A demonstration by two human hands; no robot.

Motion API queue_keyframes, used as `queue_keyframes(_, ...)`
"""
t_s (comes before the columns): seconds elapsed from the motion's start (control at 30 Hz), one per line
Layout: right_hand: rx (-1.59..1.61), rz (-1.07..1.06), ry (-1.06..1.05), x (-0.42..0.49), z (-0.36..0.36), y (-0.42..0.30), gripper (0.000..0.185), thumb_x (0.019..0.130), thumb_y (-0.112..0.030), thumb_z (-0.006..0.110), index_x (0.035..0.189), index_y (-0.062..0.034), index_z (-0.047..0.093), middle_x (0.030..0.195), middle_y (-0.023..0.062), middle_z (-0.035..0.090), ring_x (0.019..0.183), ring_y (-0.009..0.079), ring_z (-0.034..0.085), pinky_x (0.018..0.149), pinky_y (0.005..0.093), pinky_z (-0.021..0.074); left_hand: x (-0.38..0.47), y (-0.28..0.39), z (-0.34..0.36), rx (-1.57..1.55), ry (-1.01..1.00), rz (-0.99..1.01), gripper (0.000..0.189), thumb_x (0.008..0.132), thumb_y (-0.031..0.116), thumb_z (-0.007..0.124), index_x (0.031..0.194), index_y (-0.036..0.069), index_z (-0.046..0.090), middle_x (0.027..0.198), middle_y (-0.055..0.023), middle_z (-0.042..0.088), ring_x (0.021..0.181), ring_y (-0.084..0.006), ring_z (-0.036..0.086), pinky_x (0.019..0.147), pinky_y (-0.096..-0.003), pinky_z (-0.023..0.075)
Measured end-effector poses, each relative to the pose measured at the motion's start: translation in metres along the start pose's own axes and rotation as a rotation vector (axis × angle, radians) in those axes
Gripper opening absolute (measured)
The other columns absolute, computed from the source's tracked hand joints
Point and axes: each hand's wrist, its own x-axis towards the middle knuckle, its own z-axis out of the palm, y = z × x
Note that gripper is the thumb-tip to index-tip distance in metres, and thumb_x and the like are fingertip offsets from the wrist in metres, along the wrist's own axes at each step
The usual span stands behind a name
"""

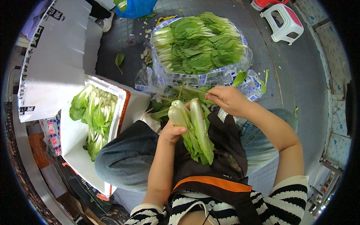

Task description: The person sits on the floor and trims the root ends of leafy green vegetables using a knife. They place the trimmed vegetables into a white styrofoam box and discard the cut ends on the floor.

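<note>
My left hand (173, 131) is wrapped around a small bunch of bok choy (201, 132) above my lap. Its pale stem ends point away from me and its leaves hang toward my apron (194, 174). Just beyond the stem ends, my right hand (225, 99) grips a thin knife (204, 92), whose handle is hidden in my fingers. Loose green leaves (160, 113) lie under and beyond the bunch, between my knees. Farther out stands a round container lined with printed plastic (194, 76), heaped with neatly layered leafy greens (197, 45).
At left, an open white foam box (76, 146) holds more bok choy (97, 108). A tall white foam panel (56, 64) rises behind it. A white stool (284, 24) stands far right. A blue bag (137, 8) and another person's shoe (108, 22) are at the top. Scraps dot the floor.
</note>
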Motion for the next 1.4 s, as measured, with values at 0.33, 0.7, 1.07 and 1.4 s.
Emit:
queue_keyframes(0.33,-0.066,-0.093,0.010,-0.003,0.006,-0.003,0.011,0.082,-0.013,0.056,0.089,-0.0050,0.057,0.079,0.0100,0.057,0.073,0.0300,0.057,0.061,0.0359,0.0456,0.003,-0.002,-0.002,0.052,0.097,-0.058,0.079,0.053,0.029,0.078,0.118,0.000,0.046,0.105,-0.0064,0.055,0.095,-0.0175,0.054,0.084,-0.0296,0.0408)
queue_keyframes(0.7,-0.055,-0.064,0.048,-0.005,0.039,0.039,0.012,0.084,-0.017,0.053,0.086,-0.0058,0.055,0.078,0.0133,0.057,0.077,0.0337,0.056,0.064,0.0405,0.0456,0.001,-0.005,0.005,0.011,0.207,-0.086,0.064,0.057,0.023,0.076,0.111,0.000,0.051,0.100,-0.0050,0.058,0.091,-0.0165,0.055,0.081,-0.0286,0.0422)
queue_keyframes(1.07,0.691,0.470,-0.041,0.011,0.026,0.006,0.032,0.075,-0.024,0.068,0.099,-0.0036,0.061,0.075,0.0003,0.059,0.060,0.0075,0.050,0.050,0.0226,0.0392,0.008,0.000,0.003,0.181,0.258,-0.103,0.054,0.062,0.013,0.073,0.110,0.002,0.052,0.100,-0.0041,0.058,0.088,-0.0142,0.054,0.078,-0.0278,0.0424)
queue_keyframes(1.4,-0.166,0.021,0.046,0.010,0.029,0.037,0.022,0.071,-0.015,0.062,0.091,-0.0068,0.063,0.074,0.0080,0.059,0.066,0.0223,0.058,0.058,0.0319,0.0445,0.010,0.007,0.001,0.419,0.330,-0.154,0.046,0.062,0.010,0.071,0.105,0.002,0.055,0.094,-0.0021,0.057,0.082,-0.0135,0.054,0.075,-0.0280,0.0424)
